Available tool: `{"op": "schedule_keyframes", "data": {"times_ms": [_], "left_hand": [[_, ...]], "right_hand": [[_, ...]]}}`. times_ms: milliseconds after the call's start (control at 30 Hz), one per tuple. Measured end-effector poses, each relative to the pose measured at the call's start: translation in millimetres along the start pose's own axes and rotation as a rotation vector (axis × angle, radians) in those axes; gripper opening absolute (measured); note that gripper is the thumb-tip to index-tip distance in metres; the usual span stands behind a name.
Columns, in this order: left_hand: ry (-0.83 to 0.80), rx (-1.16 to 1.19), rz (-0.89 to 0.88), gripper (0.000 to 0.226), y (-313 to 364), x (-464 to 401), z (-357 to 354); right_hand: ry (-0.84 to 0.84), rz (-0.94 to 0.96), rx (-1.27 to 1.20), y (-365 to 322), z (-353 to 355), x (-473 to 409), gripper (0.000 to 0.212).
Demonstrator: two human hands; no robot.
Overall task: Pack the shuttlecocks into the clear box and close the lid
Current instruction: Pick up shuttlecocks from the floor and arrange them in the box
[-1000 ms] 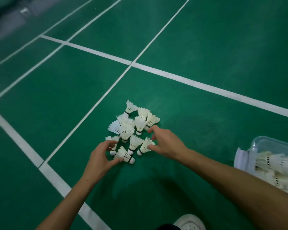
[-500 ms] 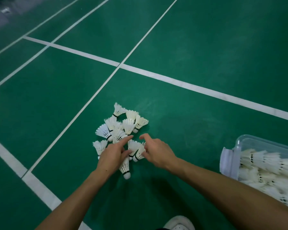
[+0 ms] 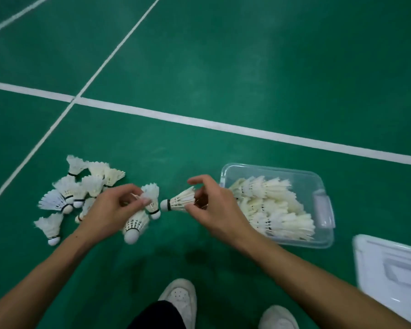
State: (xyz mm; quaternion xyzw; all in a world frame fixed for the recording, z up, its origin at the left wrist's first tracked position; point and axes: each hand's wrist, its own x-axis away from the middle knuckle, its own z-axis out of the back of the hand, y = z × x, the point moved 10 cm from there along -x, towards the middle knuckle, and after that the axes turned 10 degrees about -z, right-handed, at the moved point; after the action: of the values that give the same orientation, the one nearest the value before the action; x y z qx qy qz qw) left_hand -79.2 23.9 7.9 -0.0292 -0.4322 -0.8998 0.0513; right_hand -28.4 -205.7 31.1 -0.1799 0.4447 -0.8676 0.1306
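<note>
A pile of white feather shuttlecocks (image 3: pixel 81 186) lies on the green court floor at the left. My left hand (image 3: pixel 109 210) grips two shuttlecocks (image 3: pixel 142 214) above the floor, their cork ends pointing down. My right hand (image 3: pixel 214 207) pinches one shuttlecock (image 3: pixel 178 201) by its feathers, cork pointing left, between the pile and the box. The clear box (image 3: pixel 318 186) sits open on the floor to the right, holding several shuttlecocks (image 3: pixel 271 210). Its white lid (image 3: pixel 389 276) lies on the floor at the lower right.
White court lines (image 3: pixel 223 125) cross the floor behind the pile and the box. My two white shoes (image 3: pixel 180 298) stand at the bottom edge, below my hands. One shuttlecock (image 3: pixel 49 225) lies apart at the pile's near left.
Both hands have lifted off the pile, each holding shuttlecocks, and moved toward the right. The view has swung right, bringing the whole box and the lid into sight.
</note>
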Motion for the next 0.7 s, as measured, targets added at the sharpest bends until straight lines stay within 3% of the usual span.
{"op": "schedule_keyframes", "data": {"times_ms": [167, 367, 700], "left_hand": [[0.020, 0.104, -0.178, 0.018, 105, -19, -32], [0.097, 0.198, -0.209, 0.017, 149, -36, -67], [0.121, 0.212, -0.200, 0.016, 132, -37, -67]], "right_hand": [[0.196, -0.098, -0.184, 38, 85, 49, 0.042], [0.449, -0.257, -0.118, 95, 160, 55, 0.037], [0.148, -0.242, 0.200, 105, 72, 0, 0.042]]}}
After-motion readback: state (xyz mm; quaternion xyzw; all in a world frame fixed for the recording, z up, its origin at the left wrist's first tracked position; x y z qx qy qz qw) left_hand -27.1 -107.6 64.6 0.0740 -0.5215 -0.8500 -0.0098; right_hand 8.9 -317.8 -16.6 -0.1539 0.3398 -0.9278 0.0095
